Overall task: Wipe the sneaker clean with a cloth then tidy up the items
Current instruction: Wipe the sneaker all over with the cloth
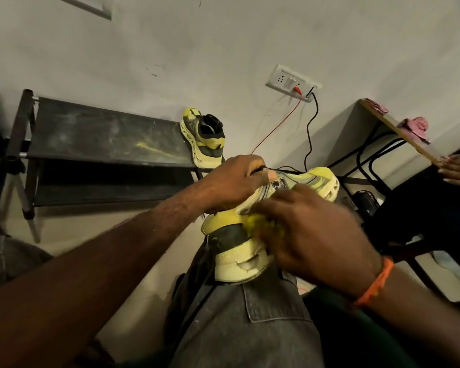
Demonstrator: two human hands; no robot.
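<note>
Sneaker [252, 229], chunky yellow foam sole, propped on denim knee [250, 314].
Left hand [234, 181] gripping collar; right hand [308, 235] below pinching blurred yellow cloth [255, 224] against heel.

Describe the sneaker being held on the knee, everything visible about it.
The held sneaker is pale yellow with a dark grey heel panel, greyish side overlays and a chunky, cut-out sole. It rests heel-down on the grey-trousered knee, toe pointing away towards the wall. The left hand grips its collar from above; the right hand, blurred, presses a yellow cloth against its side.
</note>
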